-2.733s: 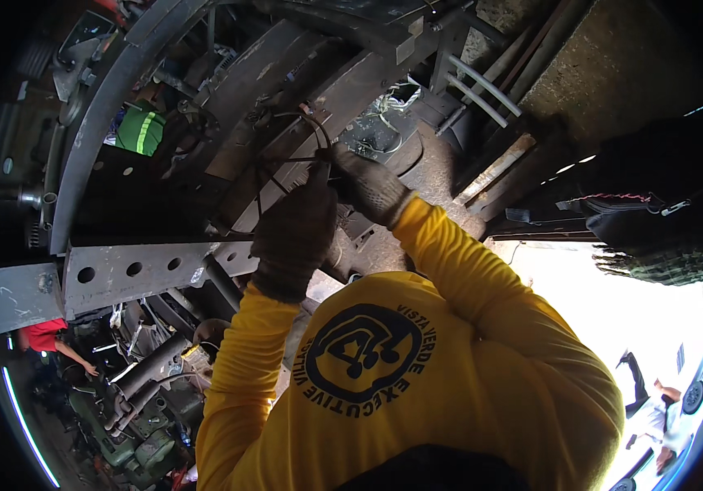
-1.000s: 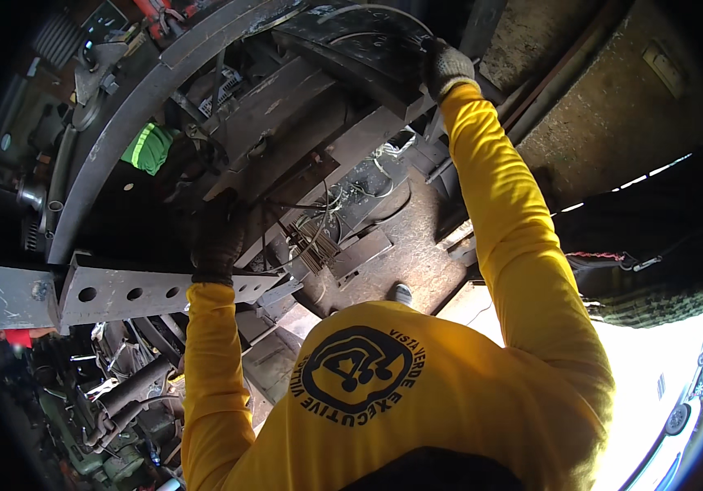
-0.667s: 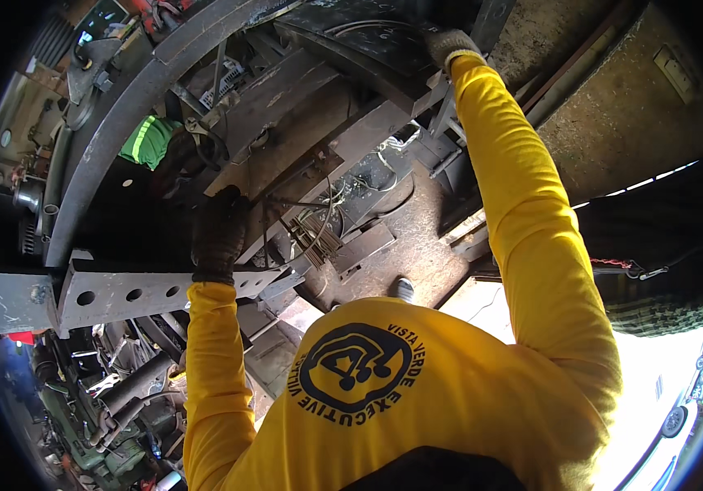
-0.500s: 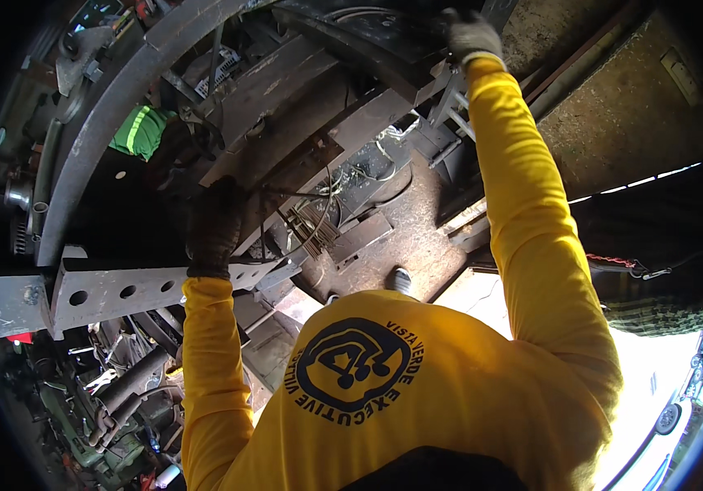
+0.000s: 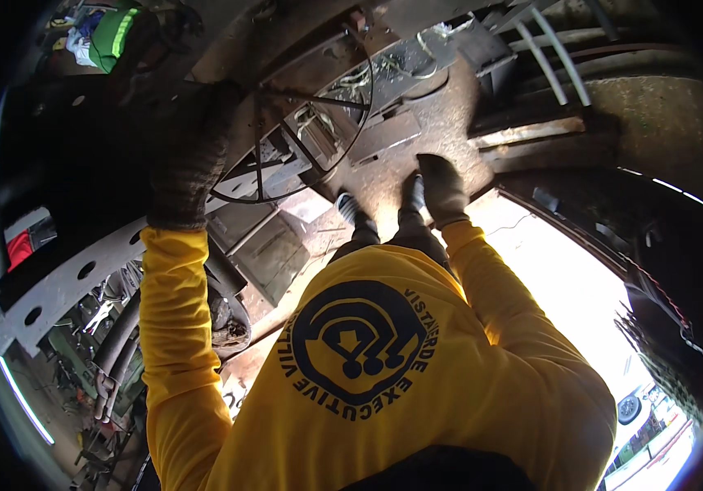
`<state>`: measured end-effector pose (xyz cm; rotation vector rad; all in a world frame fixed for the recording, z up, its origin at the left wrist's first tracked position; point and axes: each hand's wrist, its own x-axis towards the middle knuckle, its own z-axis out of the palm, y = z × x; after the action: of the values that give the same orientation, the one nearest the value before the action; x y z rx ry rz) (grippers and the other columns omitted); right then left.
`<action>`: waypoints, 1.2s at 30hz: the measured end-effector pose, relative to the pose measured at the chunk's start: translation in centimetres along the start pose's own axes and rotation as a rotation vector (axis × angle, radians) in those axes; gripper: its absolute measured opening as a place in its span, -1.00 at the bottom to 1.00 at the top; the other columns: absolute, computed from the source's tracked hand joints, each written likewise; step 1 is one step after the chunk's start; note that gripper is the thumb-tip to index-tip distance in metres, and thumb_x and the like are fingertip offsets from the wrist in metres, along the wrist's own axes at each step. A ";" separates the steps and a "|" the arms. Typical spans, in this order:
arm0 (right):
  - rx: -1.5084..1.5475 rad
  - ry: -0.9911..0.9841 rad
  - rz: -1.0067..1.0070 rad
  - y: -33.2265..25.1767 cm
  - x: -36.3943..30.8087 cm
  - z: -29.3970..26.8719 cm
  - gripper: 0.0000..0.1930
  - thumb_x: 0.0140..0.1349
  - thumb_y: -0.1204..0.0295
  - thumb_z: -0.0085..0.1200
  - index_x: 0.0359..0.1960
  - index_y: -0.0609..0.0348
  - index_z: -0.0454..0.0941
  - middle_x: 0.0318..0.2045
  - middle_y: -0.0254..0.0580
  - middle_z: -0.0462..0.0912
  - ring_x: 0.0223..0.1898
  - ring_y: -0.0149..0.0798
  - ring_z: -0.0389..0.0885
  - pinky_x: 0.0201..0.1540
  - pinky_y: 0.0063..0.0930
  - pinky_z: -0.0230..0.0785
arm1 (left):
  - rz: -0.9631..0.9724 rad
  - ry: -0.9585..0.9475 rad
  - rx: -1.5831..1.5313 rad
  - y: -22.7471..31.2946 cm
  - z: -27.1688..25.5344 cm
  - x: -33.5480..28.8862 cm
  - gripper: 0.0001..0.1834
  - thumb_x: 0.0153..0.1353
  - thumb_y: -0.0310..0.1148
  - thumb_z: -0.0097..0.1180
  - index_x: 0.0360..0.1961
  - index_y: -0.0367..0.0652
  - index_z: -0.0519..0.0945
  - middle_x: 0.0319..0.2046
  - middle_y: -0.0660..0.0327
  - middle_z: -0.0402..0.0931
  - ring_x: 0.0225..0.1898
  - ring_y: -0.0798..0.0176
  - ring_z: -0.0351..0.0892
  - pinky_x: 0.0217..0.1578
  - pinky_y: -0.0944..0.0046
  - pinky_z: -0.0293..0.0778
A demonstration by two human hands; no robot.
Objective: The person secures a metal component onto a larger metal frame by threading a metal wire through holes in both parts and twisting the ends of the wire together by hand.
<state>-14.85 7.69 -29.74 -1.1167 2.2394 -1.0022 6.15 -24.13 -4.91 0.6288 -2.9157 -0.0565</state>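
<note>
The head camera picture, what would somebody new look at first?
Probably the bright yellow shirt, filling the bottom middle, with a big round dark emblem on it. Next, perhaps, the dark spoked ring above it, just to the right of the gloved left hand. The white glare on the right, lower than the gloved right hand, stands out too.

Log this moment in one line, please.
left gloved hand: beside spoked metal ring, grip unclear in shadow | right gloved hand: apart from ring, no held object visible | perforated beam: left side of view
</note>
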 end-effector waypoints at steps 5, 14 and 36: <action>0.143 -0.514 0.355 -1.2 0.5 8.7 -0.63 0.35 0.17 0.04 0.01 0.15 0.65 -0.01 0.05 0.68 0.10 0.06 0.59 0.19 -0.23 0.39 | 0.056 0.021 -0.032 -0.2 -0.6 -0.8 -0.67 0.32 -0.50 0.06 0.10 -0.06 0.57 -0.04 0.14 0.61 -0.04 0.05 0.61 0.05 0.12 0.50; 0.005 -0.701 0.356 2.2 6.6 26.0 -0.48 0.35 -0.03 -0.13 -0.19 0.15 0.72 -0.15 0.19 0.71 0.01 0.19 0.65 0.12 0.03 0.43 | 0.084 -0.144 0.318 0.1 -1.5 0.3 -0.64 0.35 -0.51 0.06 0.16 -0.15 0.55 0.08 0.09 0.57 0.13 0.01 0.56 0.20 0.11 0.44; 0.340 -0.364 0.677 3.8 6.7 37.2 -0.61 0.42 0.15 -0.14 0.10 -0.03 0.60 -0.08 0.02 0.71 -0.03 0.07 0.69 0.11 -0.08 0.48 | 0.063 -0.229 0.349 2.0 -2.1 -0.6 -0.65 0.39 -0.45 0.05 0.18 -0.17 0.54 0.10 0.11 0.57 0.14 0.08 0.55 0.19 0.13 0.45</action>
<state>3.66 -11.46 -56.89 -0.3101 1.8460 -0.7651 6.22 -22.10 -2.78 0.6140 -3.1939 0.4235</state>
